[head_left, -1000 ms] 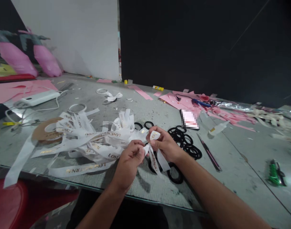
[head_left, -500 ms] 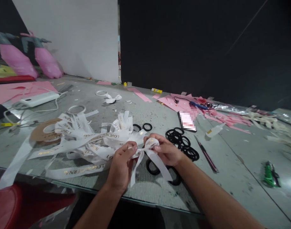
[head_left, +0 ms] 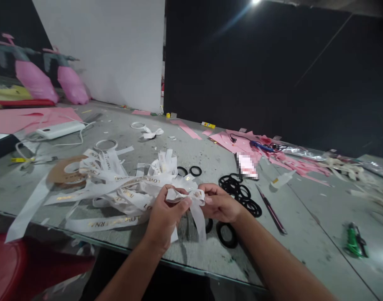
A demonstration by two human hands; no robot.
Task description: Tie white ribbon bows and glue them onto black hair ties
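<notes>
Between my two hands is a white ribbon bow [head_left: 196, 196] with gold print, its tails hanging down. My left hand [head_left: 166, 213] pinches the bow's left loop and knot between thumb and fingers. On the other side my right hand [head_left: 221, 204] grips the right loop at its edge. Just below lie black hair ties [head_left: 227, 234], one partly hidden behind a tail. A heap of loose printed ribbon strips [head_left: 122, 192] spreads to the left of my hands, beside a ribbon roll [head_left: 58, 175] with a brown cardboard side.
More black ties [head_left: 241, 194] are piled right of my hands, near a dark pen-like tool [head_left: 271, 209]. Further right are a small white bottle [head_left: 282, 179] and a green-handled tool [head_left: 354, 240]. Pink paper scraps [head_left: 235, 140] lie behind; a red stool [head_left: 8, 267] stands below the table edge.
My left thumb has moved onto the knot, and the left loop now shows spread between the fingers. The right tail hangs straighter down. The view has shifted slightly.
</notes>
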